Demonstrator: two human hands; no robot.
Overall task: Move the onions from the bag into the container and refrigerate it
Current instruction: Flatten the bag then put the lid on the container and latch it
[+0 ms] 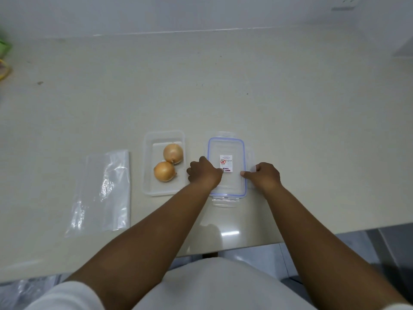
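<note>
Beige counter | one empty clear bag flat at left | one open container holding both onions | one lid beside it: left hand and right hand clamp its long edges | risk: slick lid seats crooked, clips miss.

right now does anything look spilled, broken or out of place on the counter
Nothing stands out. Two yellow onions sit in the clear plastic container, the empty clear plastic bag lies flat beside it, and both hands rest on the blue-rimmed lid.
</note>
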